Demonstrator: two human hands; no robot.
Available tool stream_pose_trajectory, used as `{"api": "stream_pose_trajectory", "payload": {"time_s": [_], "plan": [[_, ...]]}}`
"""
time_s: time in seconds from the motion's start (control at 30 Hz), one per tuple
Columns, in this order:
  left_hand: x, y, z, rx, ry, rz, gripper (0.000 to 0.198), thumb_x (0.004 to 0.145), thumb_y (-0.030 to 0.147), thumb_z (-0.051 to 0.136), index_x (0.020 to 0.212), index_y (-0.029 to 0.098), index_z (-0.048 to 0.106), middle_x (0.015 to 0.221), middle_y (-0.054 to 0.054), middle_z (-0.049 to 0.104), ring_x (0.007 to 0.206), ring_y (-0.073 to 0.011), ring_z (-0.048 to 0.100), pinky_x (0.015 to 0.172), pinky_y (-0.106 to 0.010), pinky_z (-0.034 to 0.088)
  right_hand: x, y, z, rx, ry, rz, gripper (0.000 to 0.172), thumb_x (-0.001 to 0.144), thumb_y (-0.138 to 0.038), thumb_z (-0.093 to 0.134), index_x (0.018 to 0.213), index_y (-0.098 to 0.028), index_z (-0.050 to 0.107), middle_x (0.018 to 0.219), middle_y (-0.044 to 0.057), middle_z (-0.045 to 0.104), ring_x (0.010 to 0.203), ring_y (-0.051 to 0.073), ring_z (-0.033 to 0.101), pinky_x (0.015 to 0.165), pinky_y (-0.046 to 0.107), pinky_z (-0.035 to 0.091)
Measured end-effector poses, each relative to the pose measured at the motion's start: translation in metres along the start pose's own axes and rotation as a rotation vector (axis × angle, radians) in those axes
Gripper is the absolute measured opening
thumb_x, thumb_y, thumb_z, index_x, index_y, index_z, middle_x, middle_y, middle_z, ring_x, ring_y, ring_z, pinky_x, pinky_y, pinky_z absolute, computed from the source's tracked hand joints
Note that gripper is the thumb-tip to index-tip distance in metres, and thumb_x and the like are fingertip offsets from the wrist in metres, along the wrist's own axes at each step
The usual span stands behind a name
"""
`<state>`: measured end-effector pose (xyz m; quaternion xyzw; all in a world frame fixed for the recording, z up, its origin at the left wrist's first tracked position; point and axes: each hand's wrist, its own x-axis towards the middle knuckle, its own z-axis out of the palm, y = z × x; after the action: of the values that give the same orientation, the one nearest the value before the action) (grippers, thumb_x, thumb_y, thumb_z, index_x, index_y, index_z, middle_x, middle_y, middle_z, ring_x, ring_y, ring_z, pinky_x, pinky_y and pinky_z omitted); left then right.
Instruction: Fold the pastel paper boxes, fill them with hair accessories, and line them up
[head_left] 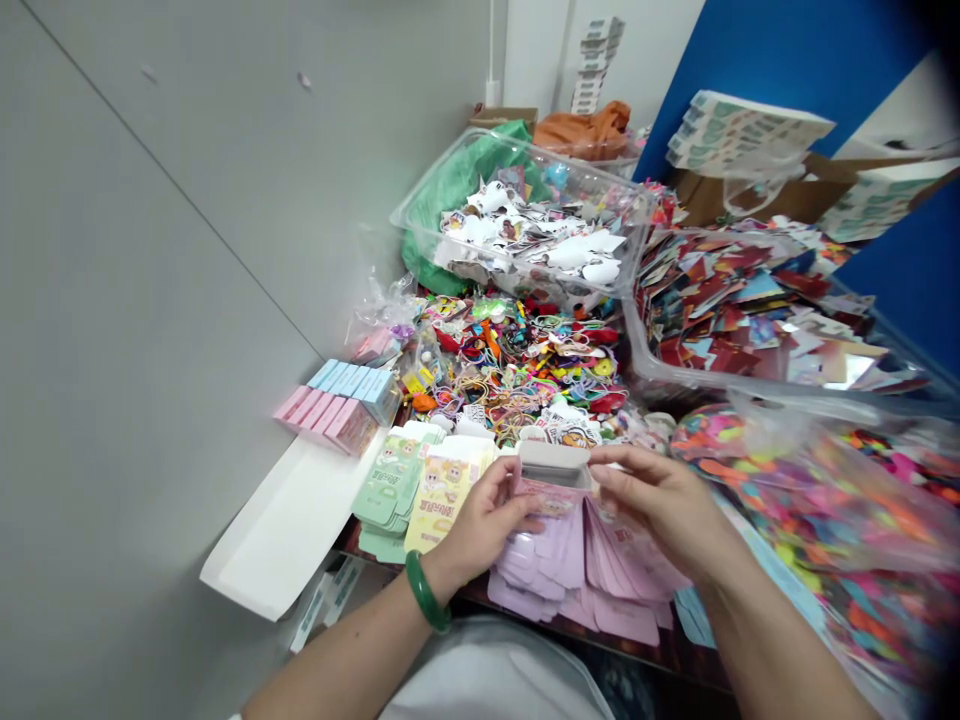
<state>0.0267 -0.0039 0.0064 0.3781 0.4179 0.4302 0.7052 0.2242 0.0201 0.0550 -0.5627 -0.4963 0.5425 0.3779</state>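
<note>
My left hand (484,520), with a green bangle (426,590) on its wrist, and my right hand (660,500) both hold a small pink cardboard box (551,495) in front of me. Its white top flap stands open, and my right fingertips pinch near the flap's corner. Flat lilac card blanks (570,570) lie fanned out beneath my hands. Left of my left hand lie stacks of mint green cards (386,490) and yellow printed cards (442,495). A heap of coloured elastic bands and small trinkets (517,365) lies just beyond the box.
Pink and blue boxes in rows (337,405) stand on a white sheet (285,530) beside a grey wall (150,300). Clear tubs hold white stickers (525,230) and red printed cards (750,310). A bulging bag of colourful pieces (847,510) lies at right.
</note>
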Motion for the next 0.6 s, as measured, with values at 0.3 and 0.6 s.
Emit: {"api": "stream_pose_trajectory", "payload": {"time_s": [0.3,0.6], "plan": [[-0.004,-0.005,-0.008,0.071,-0.117,0.134,0.040,0.083,0.031,0.069,0.121,0.020,0.062,0.121,-0.008,0.064,0.109,-0.0221,0.059,0.092,-0.033,0.048,0.004,0.020,0.015,0.334,-0.183,0.255,0.039,0.060,-0.043,0.086,0.085,-0.019,0.069,0.056,-0.003,0.056,0.040,0.004,0.039,0.034,0.015,0.025],[0.002,0.020,-0.002,0.148,-0.014,0.049,0.029,0.086,0.031,0.064,0.112,0.019,0.068,0.101,-0.005,0.068,0.081,-0.0146,0.060,0.067,-0.025,0.049,0.008,0.025,0.014,0.181,-0.141,0.054,0.033,0.071,-0.039,0.079,0.097,-0.021,0.071,0.066,-0.001,0.061,0.041,0.005,0.044,0.035,0.017,0.031]]}}
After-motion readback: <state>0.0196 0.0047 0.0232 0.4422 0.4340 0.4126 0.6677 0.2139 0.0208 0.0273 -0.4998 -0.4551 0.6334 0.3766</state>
